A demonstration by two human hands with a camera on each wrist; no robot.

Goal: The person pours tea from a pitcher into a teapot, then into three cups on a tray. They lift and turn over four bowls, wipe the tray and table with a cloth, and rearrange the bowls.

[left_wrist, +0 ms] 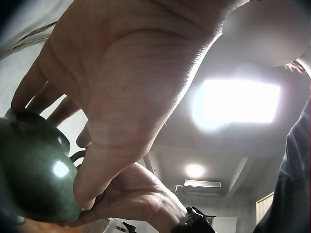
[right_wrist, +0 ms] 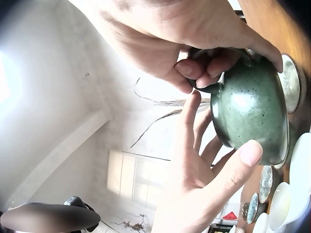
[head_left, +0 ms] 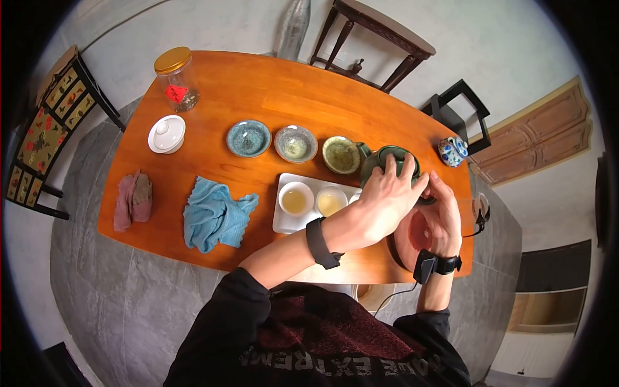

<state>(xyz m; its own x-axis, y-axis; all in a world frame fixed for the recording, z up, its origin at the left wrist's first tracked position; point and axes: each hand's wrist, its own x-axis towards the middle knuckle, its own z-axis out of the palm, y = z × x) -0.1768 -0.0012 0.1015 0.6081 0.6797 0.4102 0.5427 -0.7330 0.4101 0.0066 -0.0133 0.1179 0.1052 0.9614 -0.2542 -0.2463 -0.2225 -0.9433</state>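
Note:
A dark green teapot (head_left: 370, 169) is held above the table, its spout beside the green bowl (head_left: 342, 155). My left hand (head_left: 390, 203) reaches across its top; in the right wrist view the left thumb lies on the glossy body (right_wrist: 252, 114) and the fingers pass behind it. At the handle, my right hand (head_left: 443, 222) has its fingers curled through the loop, as the right wrist view shows (right_wrist: 194, 34). Just below the spout side sits a white tray (head_left: 284, 223) with white cups of pale yellow liquid (head_left: 296, 199), the rightmost partly hidden by my left arm.
A teal bowl (head_left: 248, 138) and a grey bowl (head_left: 296, 144) stand left of the green one. Farther left are a blue cloth (head_left: 218, 214), pink cloth (head_left: 133, 200), white lidded bowl (head_left: 167, 135) and gold-lidded jar (head_left: 178, 84). A blue-white jar (head_left: 452, 151) stands at the right.

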